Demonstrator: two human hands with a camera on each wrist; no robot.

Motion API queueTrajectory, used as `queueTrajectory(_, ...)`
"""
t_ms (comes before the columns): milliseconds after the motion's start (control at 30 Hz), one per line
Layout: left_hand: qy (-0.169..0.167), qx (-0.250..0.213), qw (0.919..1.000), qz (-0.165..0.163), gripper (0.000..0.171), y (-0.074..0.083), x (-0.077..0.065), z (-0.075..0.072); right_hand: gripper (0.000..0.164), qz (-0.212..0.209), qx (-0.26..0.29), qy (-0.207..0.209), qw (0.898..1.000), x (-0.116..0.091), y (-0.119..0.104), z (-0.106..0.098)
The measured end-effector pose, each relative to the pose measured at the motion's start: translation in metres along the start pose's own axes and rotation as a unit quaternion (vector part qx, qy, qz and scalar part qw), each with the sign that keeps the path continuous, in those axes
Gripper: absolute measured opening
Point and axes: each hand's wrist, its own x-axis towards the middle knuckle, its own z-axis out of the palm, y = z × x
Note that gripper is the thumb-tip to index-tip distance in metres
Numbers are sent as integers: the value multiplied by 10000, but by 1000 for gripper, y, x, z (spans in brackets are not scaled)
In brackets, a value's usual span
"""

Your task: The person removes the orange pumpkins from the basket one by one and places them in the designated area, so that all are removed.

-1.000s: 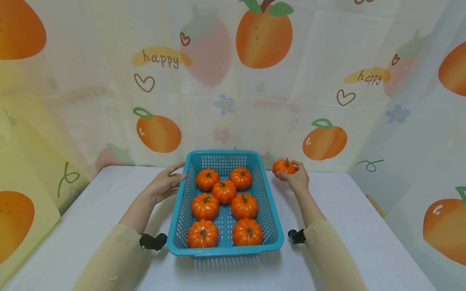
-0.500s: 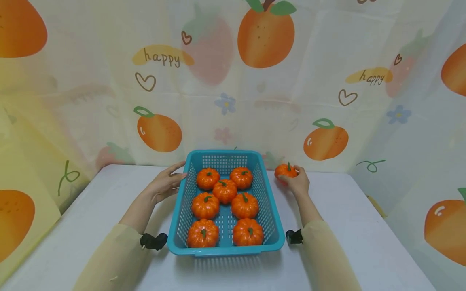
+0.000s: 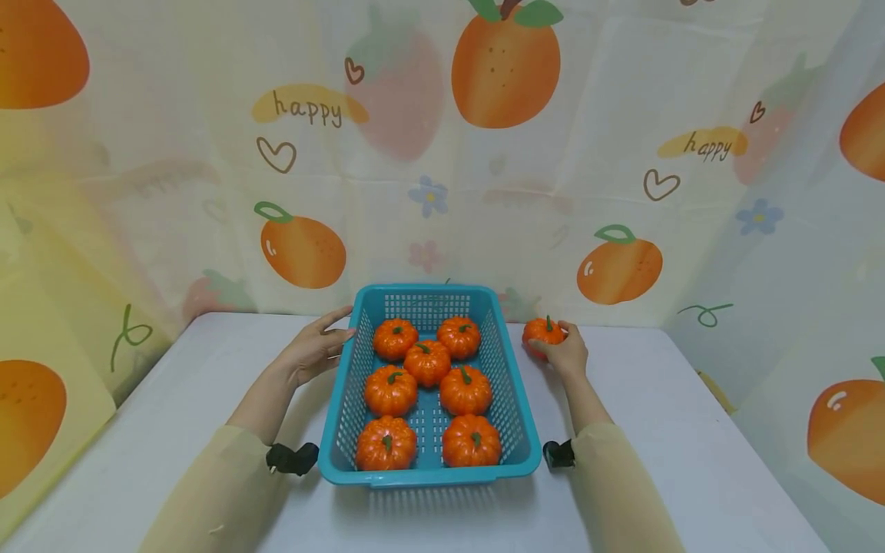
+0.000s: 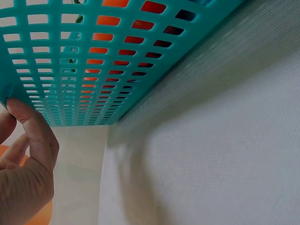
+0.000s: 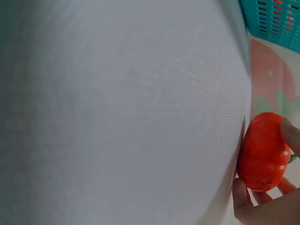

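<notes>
A turquoise plastic basket [image 3: 535, 459] holds several small orange pumpkins with green stems, such as the front left pumpkin [image 3: 386, 444]. My left hand [image 3: 311, 352] touches the basket's left side near its far corner, fingertips right at the rim. In the left wrist view, the fingers [image 4: 36, 133] meet the rim above the slotted wall. Outside the basket, at its far right, my right hand [image 3: 568, 352] grips another pumpkin [image 3: 542, 331], stem up. In the right wrist view, this pumpkin [image 5: 263, 152] sits at the white tabletop between thumb and fingers.
The white table [image 3: 664, 461] reaches back to a fruit-printed cloth [image 3: 484, 200], which hangs close behind both hands. More cloth hangs at the left and right sides. A black wrist strap [image 3: 292, 458] shows at the left sleeve.
My right hand has lowered its pumpkin onto the tabletop and shifted it slightly right. The left hand and basket stay in place.
</notes>
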Motion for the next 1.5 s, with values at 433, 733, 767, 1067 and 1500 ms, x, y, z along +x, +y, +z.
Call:
queueTrajectory(433, 46, -55, 10000, -9, 73, 1, -1, 1, 76, -60, -97, -168, 9998, -2, 0, -2)
queueTrajectory(733, 49, -115, 9999, -21, 74, 1, -1, 0, 77, -92, -85, -185, 9998, -2, -1, -4)
queueTrajectory(767, 65, -130, 9999, -30, 74, 1, -1, 0, 77, -108, -65, -177, 9998, -2, -1, -4)
queueTrajectory(1067, 32, -134, 9999, -83, 74, 2, -2, -1, 78, -440, -199, 69, 9988, 2, -4, -14)
queueTrajectory(1500, 4, -213, 9998, -52, 73, 3, -4, 0, 80, -982, 186, 274, 9946, 8, -56, -39)
